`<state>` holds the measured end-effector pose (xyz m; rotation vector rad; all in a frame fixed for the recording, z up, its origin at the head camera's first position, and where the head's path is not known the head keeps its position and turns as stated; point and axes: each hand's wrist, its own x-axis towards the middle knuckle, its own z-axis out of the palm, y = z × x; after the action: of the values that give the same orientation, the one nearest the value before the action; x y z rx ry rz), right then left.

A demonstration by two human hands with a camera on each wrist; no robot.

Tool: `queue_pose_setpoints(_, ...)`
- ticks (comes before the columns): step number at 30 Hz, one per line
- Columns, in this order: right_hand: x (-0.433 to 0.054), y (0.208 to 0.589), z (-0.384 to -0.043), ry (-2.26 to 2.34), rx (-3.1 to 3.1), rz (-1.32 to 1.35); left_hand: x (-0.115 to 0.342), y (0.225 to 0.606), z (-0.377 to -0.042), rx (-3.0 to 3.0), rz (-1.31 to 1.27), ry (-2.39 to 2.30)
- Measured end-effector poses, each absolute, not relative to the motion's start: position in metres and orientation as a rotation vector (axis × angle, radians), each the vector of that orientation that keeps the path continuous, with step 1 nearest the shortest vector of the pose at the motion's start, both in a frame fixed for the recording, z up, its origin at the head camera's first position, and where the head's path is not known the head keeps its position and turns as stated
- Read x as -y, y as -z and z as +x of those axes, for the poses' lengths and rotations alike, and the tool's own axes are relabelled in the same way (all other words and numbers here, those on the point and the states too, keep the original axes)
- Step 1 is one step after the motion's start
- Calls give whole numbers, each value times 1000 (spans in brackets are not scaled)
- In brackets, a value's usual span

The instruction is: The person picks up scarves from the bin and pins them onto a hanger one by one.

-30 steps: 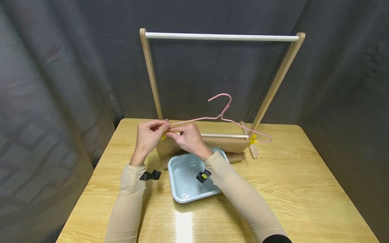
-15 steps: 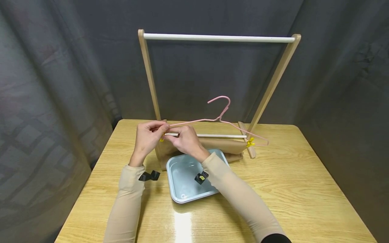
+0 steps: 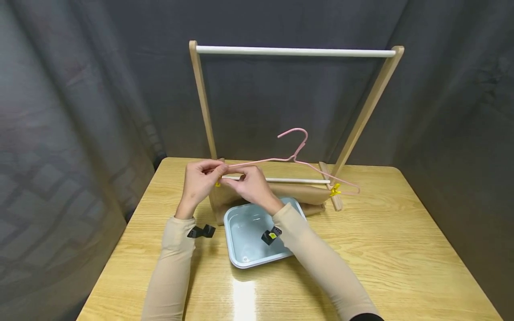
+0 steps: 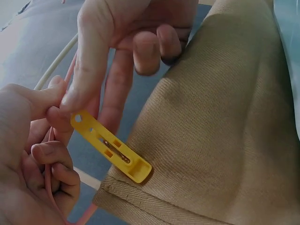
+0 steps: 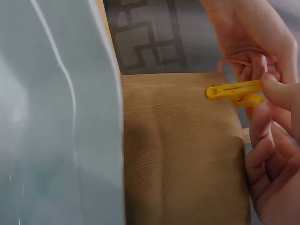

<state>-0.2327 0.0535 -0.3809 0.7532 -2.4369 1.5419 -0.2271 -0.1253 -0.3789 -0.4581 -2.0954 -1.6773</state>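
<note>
A pink wire hanger (image 3: 300, 148) stands hook-up above a brown cloth (image 3: 307, 192) with a stitched hem. My left hand (image 3: 199, 183) grips the hanger's left end, its fingers curled round the wire. Between the thumb and fingers of my right hand (image 3: 252, 185) are the handles of a yellow clothespin (image 4: 112, 147). In the left wrist view this clothespin's nose lies over the cloth beside the hemmed corner. A second yellow clothespin (image 3: 335, 190) sits at the hanger's right end, at the cloth's other corner.
A light blue basin (image 3: 257, 263) stands on the wooden table (image 3: 385, 249) below my right forearm. Behind the hands rises a wooden rack with a white top bar (image 3: 295, 51) and a white lower rod (image 3: 299, 180). Grey curtains surround the table.
The hanger has dipped slightly along with the cloth's right corner. Both hands keep their hold at the left end, and the view shifts a little.
</note>
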Motion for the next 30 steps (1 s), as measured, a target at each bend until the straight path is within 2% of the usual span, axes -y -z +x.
queue_pose_setpoints(17, -82, 367, -218, -1670, 2439, 679, 130, 383, -231, 2077, -427, 1689)
queue_pose_setpoints(30, -117, 359, -194, -1607, 2459, 754, 138, 388, -229, 2091, -371, 1683)
